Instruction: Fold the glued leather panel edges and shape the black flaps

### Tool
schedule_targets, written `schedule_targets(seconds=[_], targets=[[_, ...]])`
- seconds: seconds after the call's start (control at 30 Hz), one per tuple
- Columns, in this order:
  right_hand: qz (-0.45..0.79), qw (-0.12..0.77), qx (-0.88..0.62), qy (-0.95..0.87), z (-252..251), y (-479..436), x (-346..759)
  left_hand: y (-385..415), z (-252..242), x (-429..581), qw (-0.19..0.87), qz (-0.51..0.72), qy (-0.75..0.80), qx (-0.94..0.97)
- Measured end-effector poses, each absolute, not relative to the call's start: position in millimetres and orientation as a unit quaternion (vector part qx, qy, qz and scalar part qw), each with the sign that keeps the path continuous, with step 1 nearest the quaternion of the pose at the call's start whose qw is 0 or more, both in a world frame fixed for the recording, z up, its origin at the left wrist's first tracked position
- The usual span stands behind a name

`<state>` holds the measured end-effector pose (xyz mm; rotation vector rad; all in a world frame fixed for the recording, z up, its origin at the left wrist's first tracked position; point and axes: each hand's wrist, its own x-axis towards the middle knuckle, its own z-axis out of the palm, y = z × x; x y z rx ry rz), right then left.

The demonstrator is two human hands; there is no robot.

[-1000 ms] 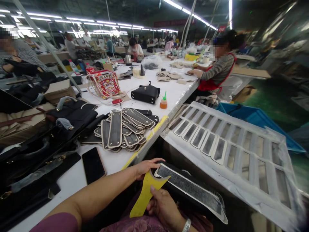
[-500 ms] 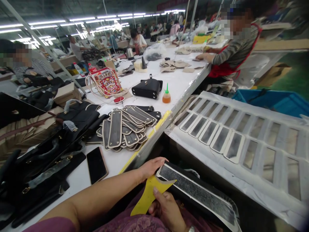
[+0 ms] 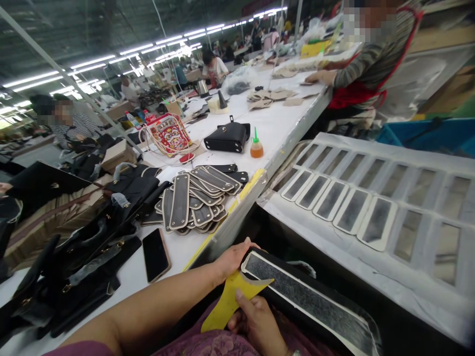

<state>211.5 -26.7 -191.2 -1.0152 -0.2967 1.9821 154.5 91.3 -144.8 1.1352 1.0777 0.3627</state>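
Note:
At the near end of a black bag [image 3: 289,267], my left hand [image 3: 232,259] is closed on its edge. The bag lies across my lap with a long, white-edged dark panel [image 3: 315,301] facing up. My right hand [image 3: 258,319] pinches a flat yellow scraper-like piece [image 3: 222,309] between thumb and fingers. That piece has a concave edge, and its pointed tip lies over the panel's near end. Some of the left fingers are hidden behind the bag.
Studded dark strips [image 3: 196,198] are piled on the white table [image 3: 274,133], near a phone [image 3: 156,254], a small black bag [image 3: 227,137] and a glue bottle [image 3: 256,147]. On the right, a rack [image 3: 419,202] holds white-edged panels. Black bags [image 3: 92,257] lie left. A co-worker [image 3: 367,64] sits beyond.
The view has tilted and turned slightly left, so the surroundings appear shifted right. Both hands keep their hold, and the yellow piece stays nearly in place against the bag.

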Motion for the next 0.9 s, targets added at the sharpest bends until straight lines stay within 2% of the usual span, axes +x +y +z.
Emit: schedule_targets(seconds=[0.27, 0.67, 0.9], targets=[[0.785, 0.447, -0.407, -0.135, -198.3, -31.8, 215.5, 87.8, -137.2, 164.2, 0.688, 0.165, 0.499, 0.501], [0.787, 0.438, -0.414, -0.13, -196.5, -35.0, 215.3, 86.7, -153.5, 161.4, 0.626, 0.171, 0.489, 0.583], [0.78, 0.447, -0.426, -0.102, -192.9, -33.9, 210.4, 91.9, -166.8, 157.3, 0.521, 0.145, 0.505, 0.672]])
